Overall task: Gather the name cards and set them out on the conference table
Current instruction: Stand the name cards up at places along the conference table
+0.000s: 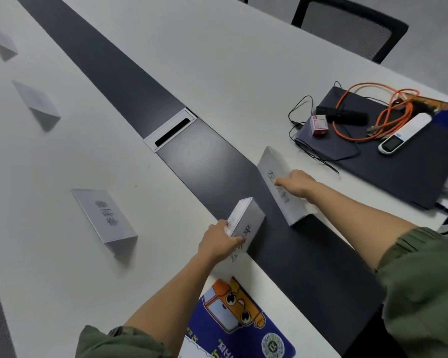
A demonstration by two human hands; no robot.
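My left hand [221, 241] grips a tent-shaped name card [246, 220] at the edge of the table's dark centre strip [119, 81]. Over to the right, my right hand [296, 186] holds a second name card [277, 174] that stands on the white tabletop beside the strip. On the left half of the white conference table [217, 60], three more name cards stand in a row: a near one [104, 215], a middle one [38, 103] and a far one [2, 42].
A cable hatch [172, 130] sits in the strip. At right a dark laptop [398, 151] carries orange cables [388, 109], a black device [343, 116], a small red box [319, 125] and a white handheld unit [405, 133]. A blue cartoon mat [233, 321] lies near me; a mesh chair [352, 24] stands behind.
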